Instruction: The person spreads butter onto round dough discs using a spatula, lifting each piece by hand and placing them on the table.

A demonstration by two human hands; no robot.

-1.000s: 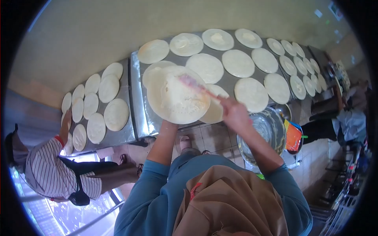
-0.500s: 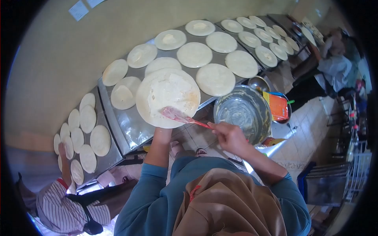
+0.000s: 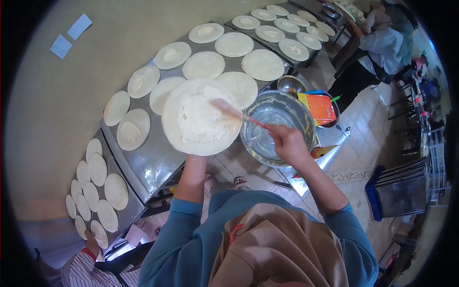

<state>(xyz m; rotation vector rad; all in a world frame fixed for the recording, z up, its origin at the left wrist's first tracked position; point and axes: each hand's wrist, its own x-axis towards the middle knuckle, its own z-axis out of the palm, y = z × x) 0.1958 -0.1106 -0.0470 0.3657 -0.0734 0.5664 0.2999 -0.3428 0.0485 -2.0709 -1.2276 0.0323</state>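
Observation:
My left hand is hidden beneath a round flat dough disc [image 3: 196,138], held up above the metal table; only the wrist shows below its rim. White cream covers much of the disc's top. My right hand [image 3: 289,143] is closed round the red handle of a spatula [image 3: 229,109], whose blurred pale head lies over the cream. Right of the disc, under my right hand, sits a large metal bowl [image 3: 272,119] with cream smeared inside. More dough discs [image 3: 234,44] lie on the table, some with a dab of cream.
A metal table [image 3: 155,162] runs along the wall. Beyond the bowl are a small metal bowl [image 3: 291,83] and an orange packet [image 3: 318,109]. One person [image 3: 377,48] stands at the upper right; another's hand [image 3: 91,241] touches a disc at the lower left. Stacked chairs [image 3: 399,186] stand right.
The view has turned rightward. The spatula head has moved from the disc's near edge up to its right part. The disc remains held up, and the person at the left sits lower in view.

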